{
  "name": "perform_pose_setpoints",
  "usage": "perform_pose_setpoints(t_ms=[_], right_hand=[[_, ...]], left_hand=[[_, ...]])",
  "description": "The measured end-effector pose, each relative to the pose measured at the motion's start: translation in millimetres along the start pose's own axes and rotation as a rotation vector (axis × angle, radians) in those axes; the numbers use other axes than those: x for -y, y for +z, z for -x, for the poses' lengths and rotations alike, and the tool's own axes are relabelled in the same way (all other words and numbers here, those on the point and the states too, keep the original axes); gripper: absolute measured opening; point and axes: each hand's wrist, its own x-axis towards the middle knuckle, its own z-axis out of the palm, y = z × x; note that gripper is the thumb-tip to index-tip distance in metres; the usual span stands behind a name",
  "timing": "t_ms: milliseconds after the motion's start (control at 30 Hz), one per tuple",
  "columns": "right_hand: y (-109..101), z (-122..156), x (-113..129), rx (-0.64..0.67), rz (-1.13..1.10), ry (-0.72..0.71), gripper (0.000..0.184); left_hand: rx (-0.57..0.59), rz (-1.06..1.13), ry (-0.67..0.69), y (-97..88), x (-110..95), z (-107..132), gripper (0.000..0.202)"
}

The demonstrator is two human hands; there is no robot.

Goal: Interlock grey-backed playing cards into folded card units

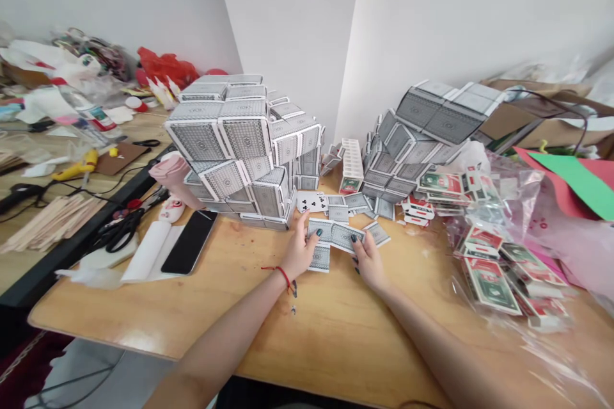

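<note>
My left hand (298,254) and my right hand (368,260) rest on the wooden table (249,326), both gripping the same folded piece of grey-backed playing cards (336,235) between them. Loose cards (336,204) lie scattered just beyond, one face up showing clubs (311,201). To the left rises a big stacked structure of card cubes (240,146). A second, tilted card structure (422,134) stands to the right. A red string bracelet circles my left wrist.
A black phone (189,241), white paper, scissors (119,230) and a pink roll (170,175) lie at left. Plastic bags of red and green card boxes (494,262) fill the right. Coloured paper (575,188) and cardboard sit behind. A cluttered second table (57,159) stands far left.
</note>
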Motion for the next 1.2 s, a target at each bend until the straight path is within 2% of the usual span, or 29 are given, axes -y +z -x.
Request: perform_pose_setpoints(t_ms=[133, 400, 567, 800, 1033, 1200], right_hand=[[-4, -4, -2, 0.061, 0.004, 0.006, 0.029], [-12, -6, 7, 0.189, -0.013, 0.058, 0.030], [-8, -4, 8, 0.168, -0.060, 0.072, 0.030], [-2, -2, 7, 0.222, -0.034, 0.066, 0.031], [2, -1, 1, 0.267, 0.003, 0.034, 0.031], [6, 1, -4, 0.273, 0.003, 0.064, 0.030]], left_hand=[[-0.059, -0.013, -0.009, 0.8, 4, -1, 0.052], [-0.054, -0.115, -0.003, 0.6, 2, 0, 0.051], [-0.056, -0.142, 0.013, 1.4, -2, 1, 0.051], [-0.020, -0.201, 0.012, 9.2, -3, 6, 0.054], [0.029, -0.408, 0.024, 15.1, -8, 9, 0.052], [0.021, -0.466, 0.079, 18.7, -7, 12, 0.046]])
